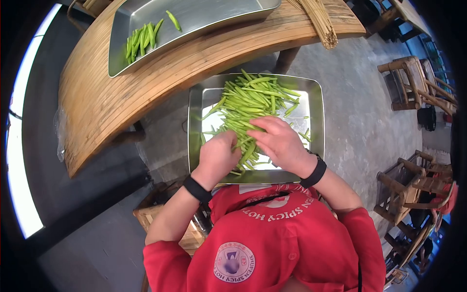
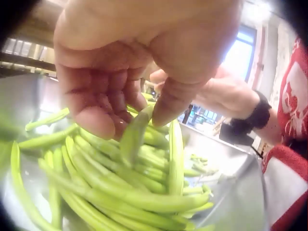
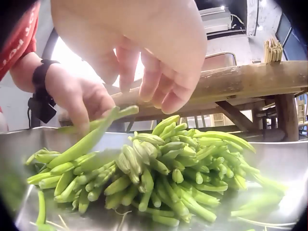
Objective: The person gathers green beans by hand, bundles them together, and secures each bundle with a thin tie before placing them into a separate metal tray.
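Observation:
A heap of green beans (image 1: 253,97) lies in a metal tray (image 1: 317,104) at the person's lap. Over the near left part of the heap, the left hand (image 1: 219,155) pinches a green bean (image 2: 134,137) between thumb and fingertips, the bean pointing down toward the pile. Facing it from the other side, the right hand (image 1: 279,143) hovers low over the beans with its fingers loosely bent. In the right wrist view, the right fingers (image 3: 150,79) hang above the heap with nothing between them, close to the beans at the left hand (image 3: 77,98).
Small bean pieces (image 1: 305,135) are scattered along the tray's right side. On a wooden table (image 1: 97,104) ahead stands a second metal tray (image 1: 214,22) with a few green beans (image 1: 141,41). A bundle of thin sticks (image 1: 318,22) lies beside it. Wooden chairs (image 1: 408,80) stand at right.

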`<action>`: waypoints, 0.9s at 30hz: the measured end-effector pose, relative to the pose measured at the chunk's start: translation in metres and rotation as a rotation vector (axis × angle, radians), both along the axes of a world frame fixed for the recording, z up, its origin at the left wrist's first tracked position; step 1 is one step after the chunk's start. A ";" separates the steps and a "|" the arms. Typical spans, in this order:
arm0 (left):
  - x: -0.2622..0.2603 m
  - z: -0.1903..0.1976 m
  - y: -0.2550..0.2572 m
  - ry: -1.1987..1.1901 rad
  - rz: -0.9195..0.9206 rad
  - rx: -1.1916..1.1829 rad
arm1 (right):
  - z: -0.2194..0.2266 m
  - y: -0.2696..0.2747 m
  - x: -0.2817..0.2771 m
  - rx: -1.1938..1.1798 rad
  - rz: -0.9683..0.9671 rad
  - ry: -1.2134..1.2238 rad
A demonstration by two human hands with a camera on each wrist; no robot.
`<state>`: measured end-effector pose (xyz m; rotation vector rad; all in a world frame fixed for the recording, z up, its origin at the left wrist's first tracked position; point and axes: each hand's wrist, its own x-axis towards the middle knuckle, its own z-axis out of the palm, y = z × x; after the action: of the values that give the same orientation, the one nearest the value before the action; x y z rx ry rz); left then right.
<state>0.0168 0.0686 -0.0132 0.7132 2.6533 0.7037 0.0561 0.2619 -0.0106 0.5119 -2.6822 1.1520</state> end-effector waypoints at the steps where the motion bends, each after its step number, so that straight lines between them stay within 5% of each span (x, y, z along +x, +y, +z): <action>1: 0.000 0.012 -0.002 -0.135 0.050 0.021 | 0.002 -0.002 0.000 0.002 0.021 0.051; 8: 0.014 0.033 -0.004 -0.225 0.142 0.162 | -0.008 0.000 0.009 0.094 0.157 -0.048; 11: 0.018 0.035 0.007 -0.101 -0.022 0.111 | -0.006 -0.001 0.010 0.091 0.153 -0.042; 15: 0.017 0.026 0.019 -0.133 0.025 0.175 | -0.005 -0.005 0.009 0.004 -0.012 0.033; 17: 0.014 0.029 0.029 -0.440 0.236 0.384 | -0.003 -0.008 0.007 -0.036 -0.092 0.044; 22: 0.010 0.030 0.053 -0.567 0.248 0.612 | -0.005 -0.012 0.006 -0.265 -0.396 0.025; 27: 0.008 0.030 0.054 -0.500 0.164 0.623 | 0.010 0.002 0.009 -0.374 -0.295 -0.162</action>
<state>0.0247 0.1226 0.0170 0.3800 2.0417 1.5572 0.0649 0.2638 -0.0007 -0.0364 -2.4619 1.6021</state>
